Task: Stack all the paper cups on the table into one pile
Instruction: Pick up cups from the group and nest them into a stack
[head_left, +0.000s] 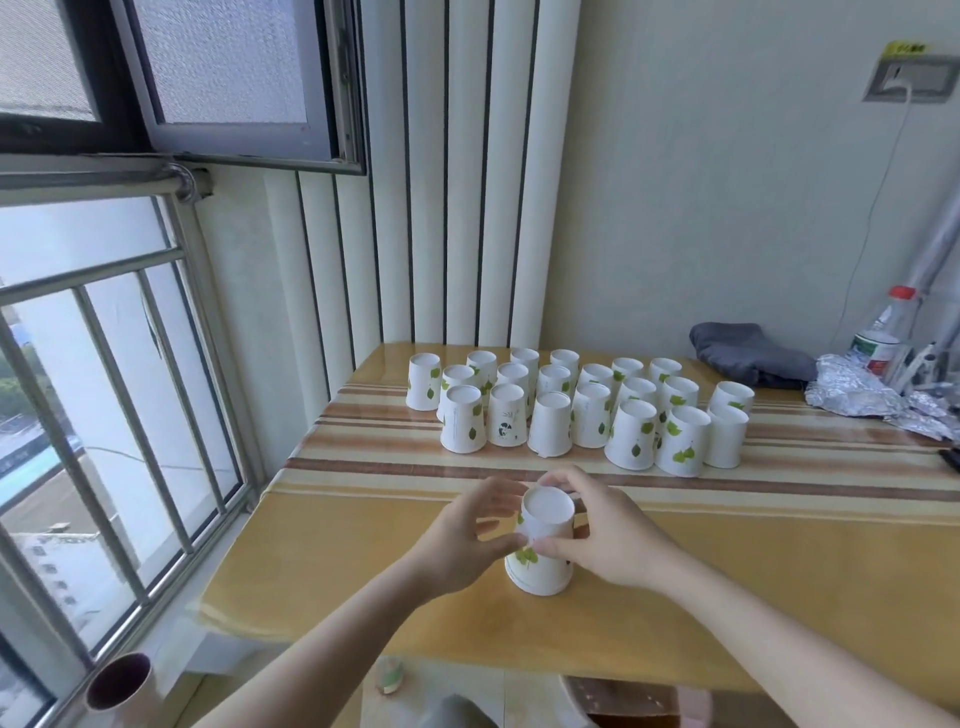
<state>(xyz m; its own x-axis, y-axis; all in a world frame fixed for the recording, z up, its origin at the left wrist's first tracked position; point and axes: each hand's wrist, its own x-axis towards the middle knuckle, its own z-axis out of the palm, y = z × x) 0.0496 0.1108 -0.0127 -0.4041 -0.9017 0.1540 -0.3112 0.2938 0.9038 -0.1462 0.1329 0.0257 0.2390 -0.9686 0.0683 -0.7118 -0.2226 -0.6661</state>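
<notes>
pile: short stack (540, 551) of upside-down cups, near front middle of bench (727, 597), rim down on the surface
top cup: (546, 514) sits over the pile, slightly tilted, white base facing up
left hand: (467, 540) on pile's left side, fingers (498, 501) curled round the top cup, thumb pressed at its lower edge
right hand: (605, 540) on pile's right side, fingers gripping the same cup, thumb meeting the left thumb at the front
loose cups: cluster (576, 410) of upside-down cups in rows farther back on bench, well apart from pile, white with green leaves
far right: grey cloth (748, 353), foil (862, 395), bottle (883, 332)
left: barred window (104, 364)
</notes>
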